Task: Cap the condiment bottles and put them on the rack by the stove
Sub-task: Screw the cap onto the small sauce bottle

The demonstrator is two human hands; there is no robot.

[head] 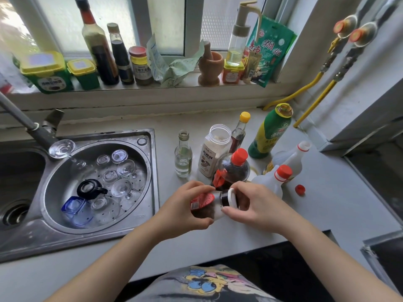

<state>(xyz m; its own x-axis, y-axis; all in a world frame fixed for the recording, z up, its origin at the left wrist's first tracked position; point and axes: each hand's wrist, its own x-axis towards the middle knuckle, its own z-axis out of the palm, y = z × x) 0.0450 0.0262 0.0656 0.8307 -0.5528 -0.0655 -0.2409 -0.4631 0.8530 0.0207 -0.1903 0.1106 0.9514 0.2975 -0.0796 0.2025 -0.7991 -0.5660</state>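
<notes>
Both our hands meet at the middle of the frame. Our left hand (185, 205) grips a dark bottle (205, 205), tipped sideways over the counter (327, 205). Our right hand (253, 205) pinches its white cap (231, 198). More bottles (237, 168) stand just behind.

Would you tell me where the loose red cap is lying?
The loose red cap lies on the counter, right of the orange-capped white jug.

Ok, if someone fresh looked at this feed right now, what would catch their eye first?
Front and centre, both hands work one bottle: the left hand grips its body, the right hand holds the white cap at its neck. Behind them stands a cluster of bottles, some uncapped, with a loose red cap to the right. Left, the sink basin holds glassware.
</notes>
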